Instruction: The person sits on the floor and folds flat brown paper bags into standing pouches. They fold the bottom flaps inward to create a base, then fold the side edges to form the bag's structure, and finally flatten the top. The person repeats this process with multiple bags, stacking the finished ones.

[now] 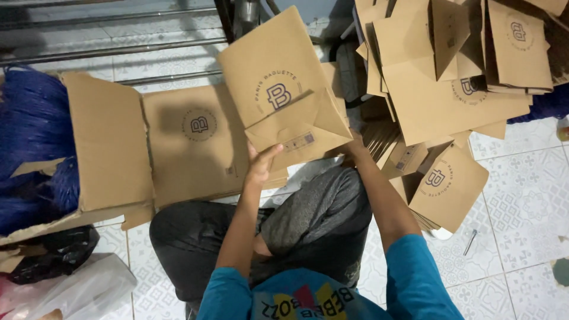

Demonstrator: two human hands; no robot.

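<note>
A flat brown paper bag (284,95), its folded bottom flap turned toward the wearer, is held up over the lap above the tiled floor (521,195). The left hand (261,166) is closed on the bag's lower left edge, thumb over the flap. The right hand (354,145) is mostly hidden behind the lower right corner; it appears to grip there, though how far the fingers are curled cannot be told.

Handling, as judged: very light, thin kraft paper, stiff along the creases but easily bent or dented across the open panel. Not slippery; tearing is likely only at glued seams. The best hold is judged to be at the folded bottom edge or the side creases, where the paper is doubled.

Surroundings: a stack of flattened bags (195,142) lies on the floor toward the left, beside an open cardboard box flap (109,142) and blue fibrous material (32,130). A loose heap of similar bags (450,77) spreads toward the top right corner of the floor, crowding the right arm. A clear plastic bag (71,290) lies at the bottom left. A small pen-like object (470,242) lies on the tiles at the right.
</note>
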